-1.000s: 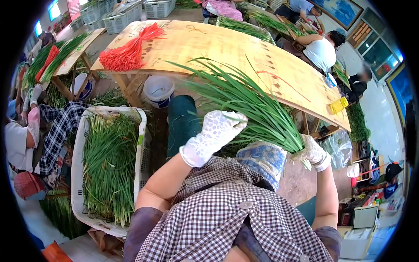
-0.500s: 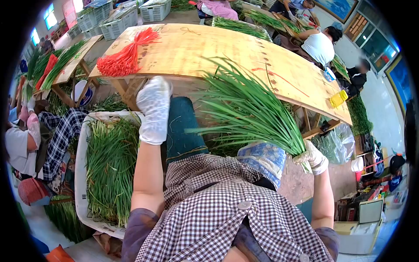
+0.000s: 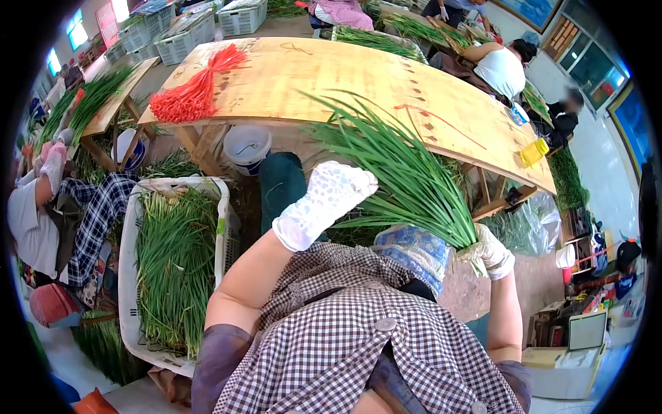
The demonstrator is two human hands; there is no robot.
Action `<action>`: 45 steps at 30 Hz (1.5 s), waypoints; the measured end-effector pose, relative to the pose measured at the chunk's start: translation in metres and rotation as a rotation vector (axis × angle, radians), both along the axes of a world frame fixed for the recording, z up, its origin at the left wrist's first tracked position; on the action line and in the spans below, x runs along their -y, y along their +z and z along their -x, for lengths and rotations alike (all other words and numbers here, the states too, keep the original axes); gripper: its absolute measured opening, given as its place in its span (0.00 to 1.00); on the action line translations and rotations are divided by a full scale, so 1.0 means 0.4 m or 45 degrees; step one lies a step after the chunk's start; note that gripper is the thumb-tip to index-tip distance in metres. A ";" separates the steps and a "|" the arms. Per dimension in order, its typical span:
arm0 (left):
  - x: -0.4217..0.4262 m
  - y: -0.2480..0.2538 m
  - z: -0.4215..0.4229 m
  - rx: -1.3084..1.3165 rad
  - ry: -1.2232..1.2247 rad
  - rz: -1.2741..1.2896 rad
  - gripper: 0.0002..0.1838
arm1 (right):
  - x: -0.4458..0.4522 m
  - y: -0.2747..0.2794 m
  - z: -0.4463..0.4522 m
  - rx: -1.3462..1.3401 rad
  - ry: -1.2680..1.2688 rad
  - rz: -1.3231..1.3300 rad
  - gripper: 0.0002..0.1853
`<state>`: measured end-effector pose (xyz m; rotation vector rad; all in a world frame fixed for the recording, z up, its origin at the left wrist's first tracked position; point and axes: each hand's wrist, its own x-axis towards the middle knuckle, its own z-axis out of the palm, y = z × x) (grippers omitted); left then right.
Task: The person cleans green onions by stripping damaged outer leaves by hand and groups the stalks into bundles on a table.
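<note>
My right hand (image 3: 491,251), in a white glove, is closed round the base of a bunch of garlic chives (image 3: 407,176). The long leaves fan out up and to the left, their tips over the table edge. My left hand (image 3: 327,200), in a patterned white glove, is beside the left side of the leaves. Its fingers are curled together near the blades; whether anything is pinched in them is hidden. To my left stands a white plastic crate (image 3: 222,234) filled with more chives (image 3: 176,265).
A wooden table (image 3: 331,76) curves ahead, bearing a bundle of red ties (image 3: 189,93), a loose red strip (image 3: 441,125) and a yellow bottle (image 3: 534,152). Beneath it is a white bucket (image 3: 247,146). Co-workers sit at left (image 3: 34,221) and back right (image 3: 501,72).
My left hand has moved right, from beside the crate to the leaves, and the bucket has come into view. The right hand still holds the bunch, whose leaves look gathered closer together.
</note>
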<state>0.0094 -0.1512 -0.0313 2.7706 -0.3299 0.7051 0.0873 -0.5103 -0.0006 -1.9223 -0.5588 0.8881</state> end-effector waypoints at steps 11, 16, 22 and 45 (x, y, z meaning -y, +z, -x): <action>-0.387 -0.126 -0.021 0.037 1.198 -0.107 0.05 | 0.052 -0.003 0.047 -0.315 -0.336 -0.409 0.34; -0.250 -0.030 0.060 0.533 1.004 -0.269 0.17 | 0.053 -0.025 0.060 -0.567 -0.359 -0.849 0.37; 0.037 -0.041 0.090 -1.302 -0.742 0.858 0.43 | -0.170 -0.002 0.100 -1.086 -0.160 -1.351 0.41; 0.050 -0.049 -0.051 -0.045 0.036 3.143 0.19 | -0.277 -0.020 0.098 0.744 0.408 0.636 0.31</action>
